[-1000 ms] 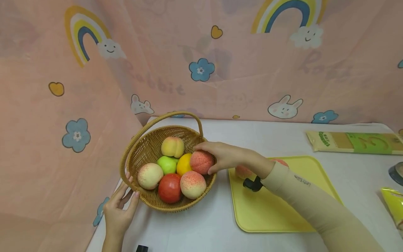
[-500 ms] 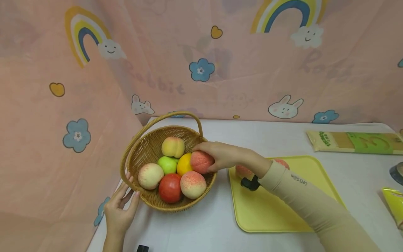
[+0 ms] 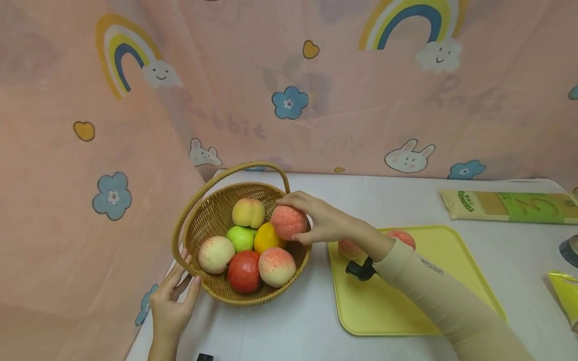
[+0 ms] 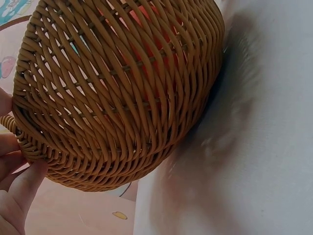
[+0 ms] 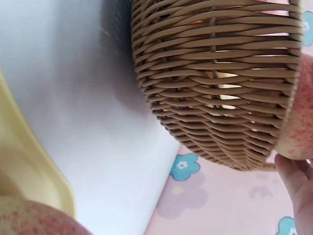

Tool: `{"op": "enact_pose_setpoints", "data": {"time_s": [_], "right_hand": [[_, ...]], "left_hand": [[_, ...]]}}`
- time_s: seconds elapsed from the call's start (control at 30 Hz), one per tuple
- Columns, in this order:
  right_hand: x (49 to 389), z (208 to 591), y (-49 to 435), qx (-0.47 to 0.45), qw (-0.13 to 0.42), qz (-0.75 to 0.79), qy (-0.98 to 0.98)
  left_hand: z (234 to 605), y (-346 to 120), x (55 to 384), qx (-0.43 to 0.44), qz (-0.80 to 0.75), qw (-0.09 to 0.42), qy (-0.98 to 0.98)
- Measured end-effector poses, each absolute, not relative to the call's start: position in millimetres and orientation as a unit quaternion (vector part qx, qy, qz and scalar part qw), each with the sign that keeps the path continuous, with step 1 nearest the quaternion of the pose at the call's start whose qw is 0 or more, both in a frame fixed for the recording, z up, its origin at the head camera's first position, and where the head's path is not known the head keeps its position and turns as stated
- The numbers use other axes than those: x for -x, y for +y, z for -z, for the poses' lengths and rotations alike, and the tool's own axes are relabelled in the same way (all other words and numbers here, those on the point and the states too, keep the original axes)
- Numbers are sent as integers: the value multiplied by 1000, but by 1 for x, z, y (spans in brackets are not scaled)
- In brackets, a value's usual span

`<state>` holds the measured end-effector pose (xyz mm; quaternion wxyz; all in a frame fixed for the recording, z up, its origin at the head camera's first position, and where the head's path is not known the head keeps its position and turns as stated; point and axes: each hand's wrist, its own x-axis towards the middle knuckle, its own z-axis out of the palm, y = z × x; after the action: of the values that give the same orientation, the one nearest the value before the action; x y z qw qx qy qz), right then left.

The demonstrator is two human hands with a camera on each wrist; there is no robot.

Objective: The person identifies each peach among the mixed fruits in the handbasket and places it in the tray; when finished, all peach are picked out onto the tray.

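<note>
In the head view my right hand [image 3: 322, 218] holds a reddish peach [image 3: 288, 222] between thumb and fingers at the right rim of a wicker basket [image 3: 215, 213]. My left hand [image 3: 173, 306] grips the basket's left rim, at the foot of its handle [image 3: 198, 194]. Inside lie a yellow peach [image 3: 248, 212], a green fruit [image 3: 241, 237], a yellow fruit [image 3: 268, 238], a red fruit [image 3: 244, 271] and two pale peaches, one at the left [image 3: 216, 254], one at the front right [image 3: 277, 266]. The right wrist view shows the held peach [image 5: 299, 122] beyond the rim.
A yellow tray [image 3: 388, 311] lies right of the basket, with two peaches partly hidden behind my right forearm. Farther right are a long pack of noodles [image 3: 510, 205], a dark round object [image 3: 570, 249] and a yellow packet [image 3: 564, 296]. A printed cloth hangs behind.
My right hand has raised the reddish peach a little, away from the fruit beneath it, uncovering more of the yellow fruit. The left hand and basket stay in place.
</note>
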<state>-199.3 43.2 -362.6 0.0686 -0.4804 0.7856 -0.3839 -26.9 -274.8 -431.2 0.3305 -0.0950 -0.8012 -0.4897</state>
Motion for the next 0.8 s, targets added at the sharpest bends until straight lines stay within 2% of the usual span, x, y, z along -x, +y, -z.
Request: {"op": "enact_pose_setpoints", "data": {"time_s": [0.4, 0.8], "right_hand": [[192, 361, 99, 410, -16, 415, 812], [173, 366, 184, 301, -34, 401, 865]], "left_hand": [[431, -274, 26, 109, 498, 335, -792], [429, -273, 25, 100, 494, 334, -796]]}}
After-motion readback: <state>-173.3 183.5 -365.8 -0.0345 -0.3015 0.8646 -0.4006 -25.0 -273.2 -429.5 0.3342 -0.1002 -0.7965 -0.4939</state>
